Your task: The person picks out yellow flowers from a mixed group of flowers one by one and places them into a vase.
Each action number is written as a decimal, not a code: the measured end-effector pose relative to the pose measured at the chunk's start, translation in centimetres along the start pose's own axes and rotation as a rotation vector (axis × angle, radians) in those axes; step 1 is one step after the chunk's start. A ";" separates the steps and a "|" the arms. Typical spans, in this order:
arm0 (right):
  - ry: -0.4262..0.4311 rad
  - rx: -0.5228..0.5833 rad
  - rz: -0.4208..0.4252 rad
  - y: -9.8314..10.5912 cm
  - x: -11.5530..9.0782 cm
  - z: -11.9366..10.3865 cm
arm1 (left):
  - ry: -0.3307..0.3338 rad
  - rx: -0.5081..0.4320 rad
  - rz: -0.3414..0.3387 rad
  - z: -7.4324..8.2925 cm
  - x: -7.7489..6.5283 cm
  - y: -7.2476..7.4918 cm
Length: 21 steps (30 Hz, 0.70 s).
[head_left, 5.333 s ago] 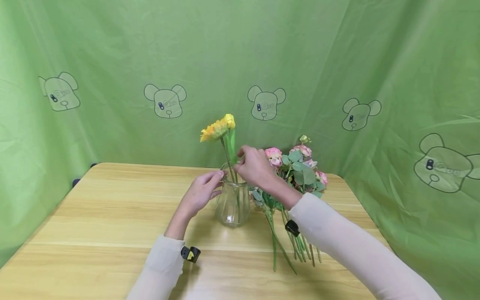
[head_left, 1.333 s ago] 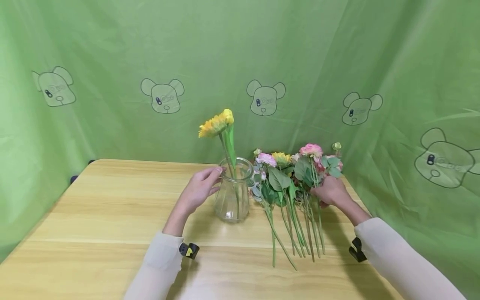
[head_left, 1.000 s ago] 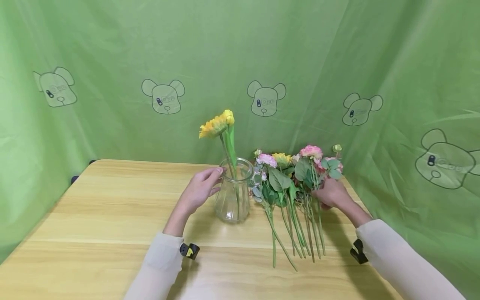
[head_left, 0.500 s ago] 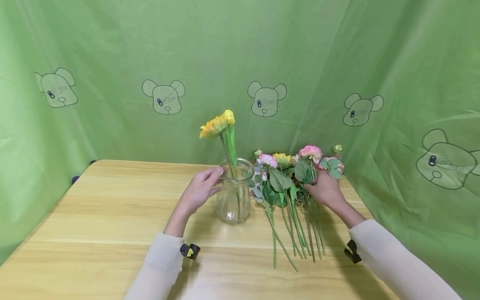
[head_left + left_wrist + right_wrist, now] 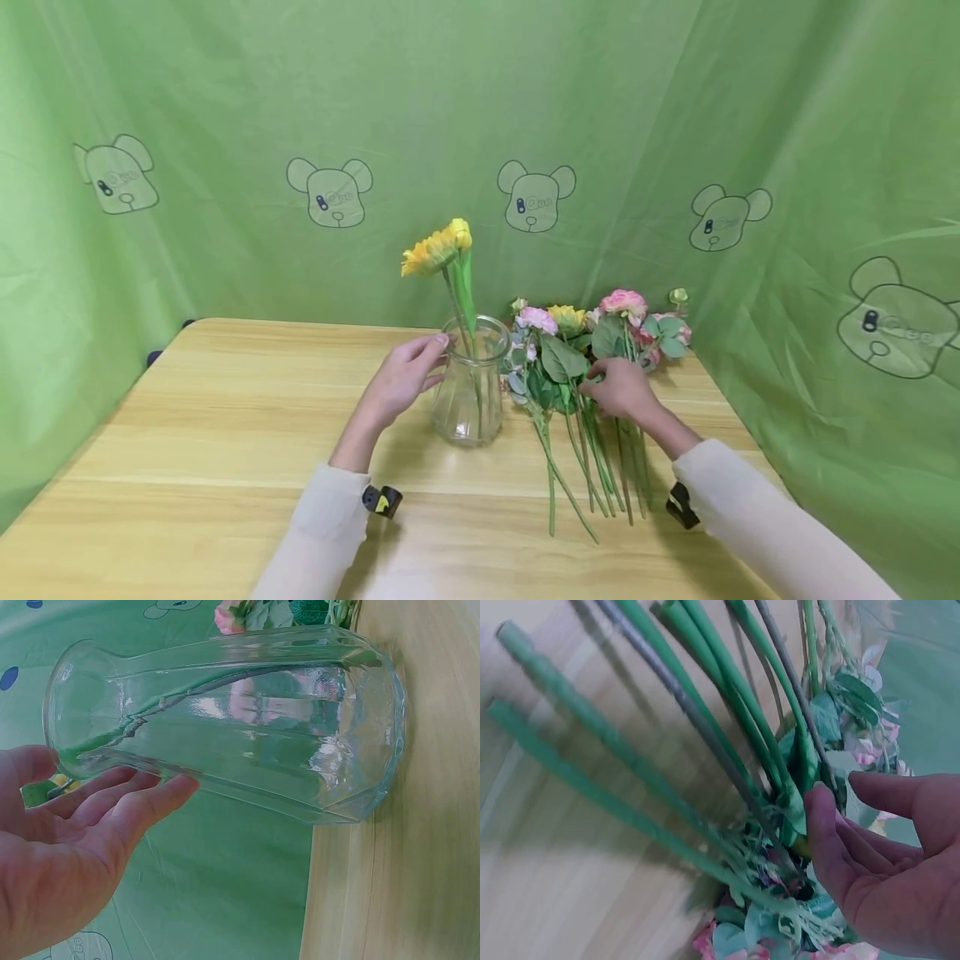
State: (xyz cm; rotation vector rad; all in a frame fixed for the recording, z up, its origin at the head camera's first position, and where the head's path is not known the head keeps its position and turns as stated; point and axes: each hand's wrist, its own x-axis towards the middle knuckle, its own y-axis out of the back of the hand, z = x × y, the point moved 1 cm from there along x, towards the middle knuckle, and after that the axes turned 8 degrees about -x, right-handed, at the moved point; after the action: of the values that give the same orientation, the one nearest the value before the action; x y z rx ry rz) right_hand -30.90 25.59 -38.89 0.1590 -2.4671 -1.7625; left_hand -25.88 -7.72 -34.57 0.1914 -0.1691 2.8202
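A clear glass vase (image 5: 468,408) stands upright on the table. It holds a yellow gerbera-like flower (image 5: 430,252) and a yellow tulip (image 5: 461,234) with a green leaf. My left hand (image 5: 401,377) touches the vase's rim and neck from the left; in the left wrist view the fingers (image 5: 150,806) lie fairly straight along the glass. Over the pile of artificial flowers (image 5: 558,358) on the right is my right hand (image 5: 621,390), beside the stems. In the right wrist view its thumb (image 5: 889,791) and index finger stand slightly apart near a thin brown stem (image 5: 799,694).
Green stems (image 5: 555,475) point toward the near side of the wooden table (image 5: 225,433). Pink blossoms (image 5: 624,304) and another yellow flower (image 5: 567,317) lie at the pile's far end. A green curtain (image 5: 435,108) with bear-head prints hangs behind.
Earlier, my right hand was at the vase's mouth beside the tulip. It then went to the pile's right side and has since moved left across the stems. My left hand stays at the vase.
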 end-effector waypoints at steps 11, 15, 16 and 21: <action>-0.108 0.114 -0.093 -1.2 0.9 -0.4 | -0.010 0.004 0.004 0.0 0.0 0.0; -0.145 0.175 -0.126 -1.5 0.9 -0.3 | -0.013 0.016 -0.003 0.0 0.0 -0.1; -0.153 0.193 -0.131 -1.5 0.9 -0.3 | -0.011 0.017 -0.003 0.0 0.0 -0.1; -0.161 0.261 -0.139 -1.8 1.1 -0.2 | -0.006 0.012 0.004 -1.1 0.7 0.4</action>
State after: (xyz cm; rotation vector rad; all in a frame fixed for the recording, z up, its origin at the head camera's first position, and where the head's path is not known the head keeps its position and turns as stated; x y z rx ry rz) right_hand -31.88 24.65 -40.44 0.2227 -2.8619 -1.5487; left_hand -26.78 -7.77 -35.55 0.2024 -0.1533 2.8251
